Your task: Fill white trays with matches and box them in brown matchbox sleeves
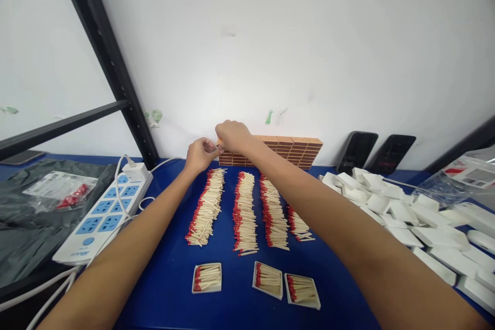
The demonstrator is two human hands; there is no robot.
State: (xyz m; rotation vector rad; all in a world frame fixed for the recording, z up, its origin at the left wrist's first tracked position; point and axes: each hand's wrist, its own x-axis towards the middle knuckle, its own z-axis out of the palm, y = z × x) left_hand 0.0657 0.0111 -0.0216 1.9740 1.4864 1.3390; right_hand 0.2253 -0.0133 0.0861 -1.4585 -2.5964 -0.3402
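Observation:
At the left end of a low wall of brown and orange matchboxes (297, 150), my two hands meet. Between their fingers shows a sliver of an orange matchbox (219, 142), mostly hidden. My left hand (201, 154) pinches it from the left, fingertips together. From above, my right hand (233, 136) is closed on it, its back covering part of the stack. Nearer to me, several long rows of red-tipped matches (244, 211) lie on the blue table (228, 314). Three white trays filled with matches sit in front: one tray (207, 278) at left, two (267, 280) further right.
White empty matchbox trays (402, 211) are heaped at right. Two black phones (356, 150) lean on the wall behind them. At left are a white and blue power strip (104, 211) with cables, a dark plastic bag (23, 227) and a black metal frame (116, 72).

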